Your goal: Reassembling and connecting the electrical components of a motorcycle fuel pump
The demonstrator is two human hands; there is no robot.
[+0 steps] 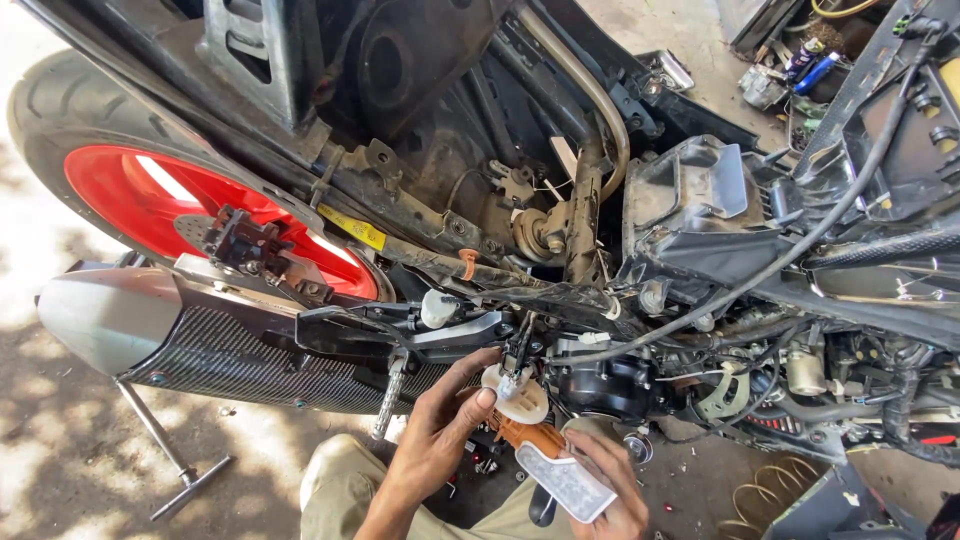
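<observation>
Both hands, left hand (pixel 440 420) and right hand (pixel 610 490), have fingers clamped on the fuel pump assembly (pixel 530 430) (light, probably fragile plastic), best gripped at its orange body.

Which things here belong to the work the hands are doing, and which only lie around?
In use:
left hand
right hand
white and orange pump part
white mesh filter

Lying about:
T-handle wrench
spray cans
yellow coiled hose
red wheel
</observation>
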